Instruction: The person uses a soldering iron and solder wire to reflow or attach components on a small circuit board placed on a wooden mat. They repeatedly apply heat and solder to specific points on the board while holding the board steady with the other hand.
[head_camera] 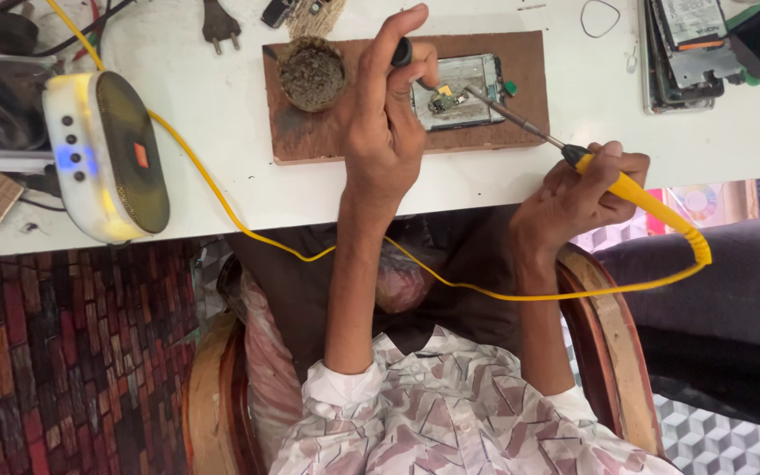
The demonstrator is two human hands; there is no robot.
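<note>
An opened phone (472,75) with a bare circuit board lies on a brown wooden board (310,136) on the white table (213,114). My left hand (387,127) rests on the wooden board beside the phone and pinches a thin black tool (402,53) whose end points down at the phone's circuit board. My right hand (573,198) sits at the table's near edge and grips a yellow-handled soldering iron (635,189). Its metal tip reaches to the small gold part on the circuit board.
A round tin of brown wool (311,75) stands on the wooden board's left end. A white and dark portable speaker (107,154) lies at the left, with the iron's yellow cord (222,198) running past it. Stacked phone parts (683,53) sit at the far right; a black plug (217,26) lies behind.
</note>
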